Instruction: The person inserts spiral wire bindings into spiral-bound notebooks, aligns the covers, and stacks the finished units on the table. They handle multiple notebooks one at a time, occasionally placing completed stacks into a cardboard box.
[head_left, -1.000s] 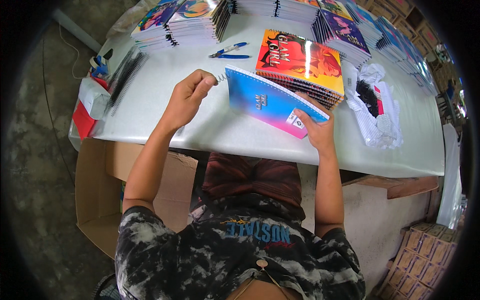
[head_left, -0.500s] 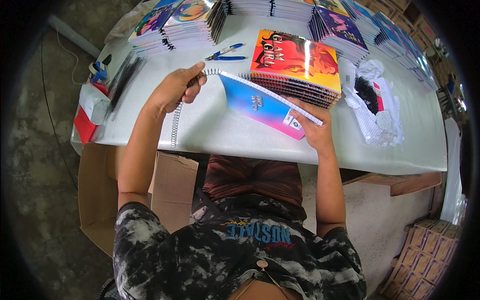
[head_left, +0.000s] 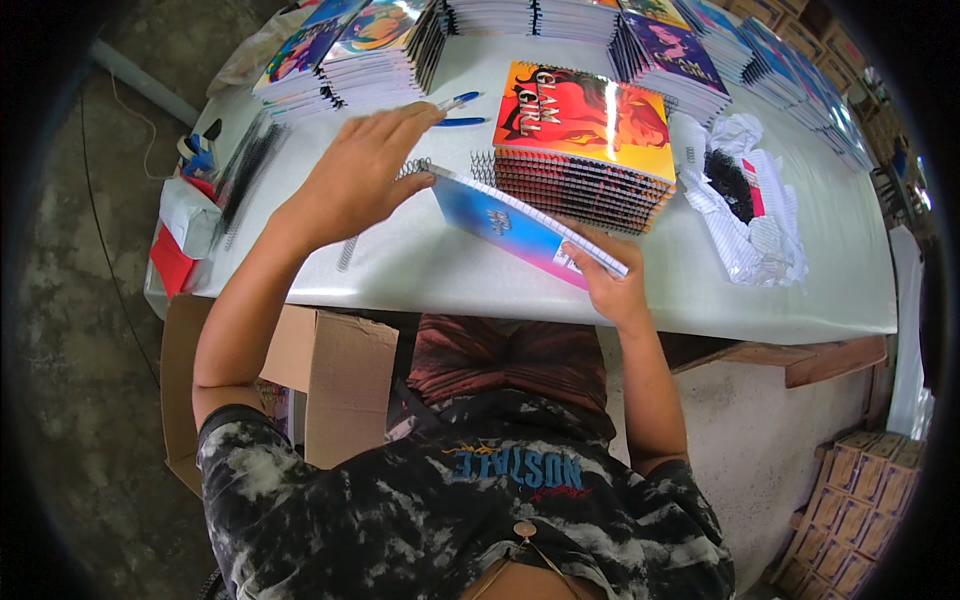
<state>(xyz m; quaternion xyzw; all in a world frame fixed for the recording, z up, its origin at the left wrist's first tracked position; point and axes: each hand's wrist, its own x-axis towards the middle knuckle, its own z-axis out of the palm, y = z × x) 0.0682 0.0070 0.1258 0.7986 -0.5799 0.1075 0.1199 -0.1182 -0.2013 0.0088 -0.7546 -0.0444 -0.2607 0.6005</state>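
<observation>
Pinching a blue-and-pink notebook (head_left: 520, 244) by its right end between thumb and fingers of the right hand (head_left: 614, 284). Holding the left hand (head_left: 362, 172) with fingers extended, thumb spread away, near the wire coil (head_left: 416, 165); cannot tell whether touching. Can see blue-handled pliers (head_left: 462, 122) past the left fingertips, red-and-yellow spiral notebooks (head_left: 588, 125) stacked beyond the right.

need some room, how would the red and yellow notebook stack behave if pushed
The red and yellow notebook stack would probably feel heavy, being many notebooks thick. Its top cover looks glossy, with bright glare, so the top one may slide. Broad and flat, it seems unlikely to tip.
</observation>
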